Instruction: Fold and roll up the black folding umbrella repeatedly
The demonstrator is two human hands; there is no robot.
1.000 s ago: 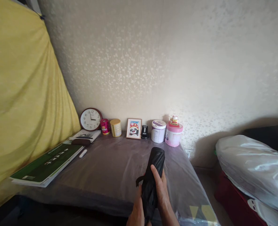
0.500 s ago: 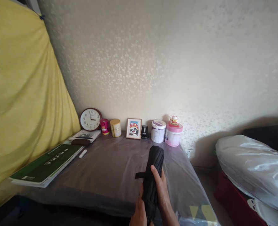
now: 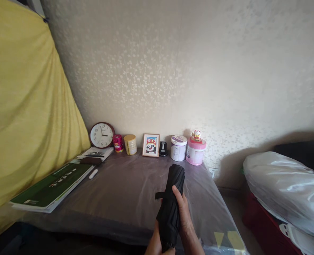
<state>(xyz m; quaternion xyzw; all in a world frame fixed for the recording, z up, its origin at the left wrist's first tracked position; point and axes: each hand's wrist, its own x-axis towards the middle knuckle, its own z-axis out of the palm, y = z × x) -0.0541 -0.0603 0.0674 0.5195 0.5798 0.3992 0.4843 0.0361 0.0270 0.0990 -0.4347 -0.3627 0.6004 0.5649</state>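
A folded black umbrella [image 3: 170, 209] is held over the near right part of the covered table, its top tilted away from me. My right hand [image 3: 183, 212] wraps round its right side, thumb lying along the fabric. Lower down on the left, my left hand [image 3: 157, 239] grips it near the bottom end, most of its fingers hidden behind the umbrella. A short black strap [image 3: 159, 195] sticks out loose to the left.
Along the wall stand a round clock [image 3: 102, 135], two tins [image 3: 130, 144], a framed panda picture [image 3: 150, 145], a black object [image 3: 163, 148] and two tubs [image 3: 178, 148]. At left lies a green book [image 3: 53, 184]. A plastic-wrapped bundle [image 3: 284, 187] sits at right.
The umbrella's lower folds now bulge further to the left, and its strap has shifted slightly up and right. My left hand sits a little lower, more hidden behind the fabric.
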